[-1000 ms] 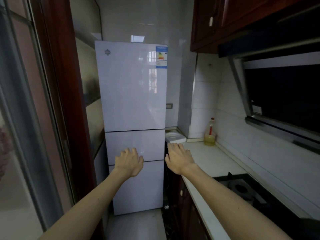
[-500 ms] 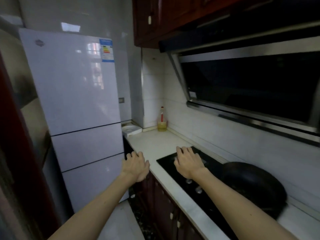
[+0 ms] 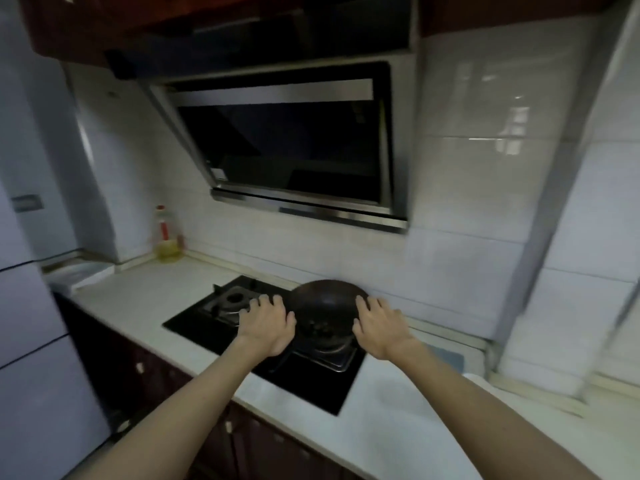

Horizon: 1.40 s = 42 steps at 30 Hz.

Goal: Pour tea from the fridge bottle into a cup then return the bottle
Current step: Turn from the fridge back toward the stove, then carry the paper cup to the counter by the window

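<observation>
Fridge, a tall glossy white unit (image 3: 31, 375), stands at the left edge of the view with its door panels closed; its contents are hidden, and the tea bottle cannot be seen. It stands just beside the left end of the white stone table (image 3: 145, 299). Both arms reach forward over the inset black glass gas hob (image 3: 194, 327). The left hand (image 3: 266, 323) is palm down above the hob, its grip slack, fingers straight and spread, holding nothing. The right hand (image 3: 377, 327) is in the same posture, grip empty, at the right rim of the round dark wok (image 3: 325, 303) on the right burner. Contact with the wok cannot be determined. A clear oil bottle with a red cap (image 3: 168, 244) stands at the tiled back wall.
</observation>
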{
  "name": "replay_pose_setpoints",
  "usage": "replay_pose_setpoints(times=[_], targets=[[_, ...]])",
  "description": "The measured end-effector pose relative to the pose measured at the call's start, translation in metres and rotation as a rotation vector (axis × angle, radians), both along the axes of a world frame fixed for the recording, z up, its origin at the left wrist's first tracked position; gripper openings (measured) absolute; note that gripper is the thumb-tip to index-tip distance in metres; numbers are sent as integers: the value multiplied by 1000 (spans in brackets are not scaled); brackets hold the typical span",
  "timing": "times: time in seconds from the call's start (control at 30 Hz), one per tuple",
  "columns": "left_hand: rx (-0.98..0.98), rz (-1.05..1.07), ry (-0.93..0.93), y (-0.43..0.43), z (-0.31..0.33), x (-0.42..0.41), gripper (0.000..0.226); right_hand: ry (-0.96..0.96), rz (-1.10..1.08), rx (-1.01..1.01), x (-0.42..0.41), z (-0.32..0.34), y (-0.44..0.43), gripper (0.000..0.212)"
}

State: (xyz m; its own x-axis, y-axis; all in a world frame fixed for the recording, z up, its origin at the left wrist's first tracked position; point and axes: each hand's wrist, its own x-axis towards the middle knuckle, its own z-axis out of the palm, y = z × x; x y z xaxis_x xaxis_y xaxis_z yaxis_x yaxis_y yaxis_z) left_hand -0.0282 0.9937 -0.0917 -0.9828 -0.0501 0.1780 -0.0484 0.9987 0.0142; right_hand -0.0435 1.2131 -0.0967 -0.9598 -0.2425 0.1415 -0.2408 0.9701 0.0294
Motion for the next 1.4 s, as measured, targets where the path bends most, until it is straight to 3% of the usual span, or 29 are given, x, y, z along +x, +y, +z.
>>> replay_pose_setpoints(times=[0.33, 0.63, 1.4], targets=[[-12, -201, -12, 188, -12, -25, 51, -14, -218, 8, 23, -3, 187, 50], [-8, -238, -90, 306, -49, -36, 52, -111, -306, -16, 32, -37, 305, 53], [48, -314, -352, 338, -173, -132, 42, -415, -395, -243, -45, -190, 306, 59]])
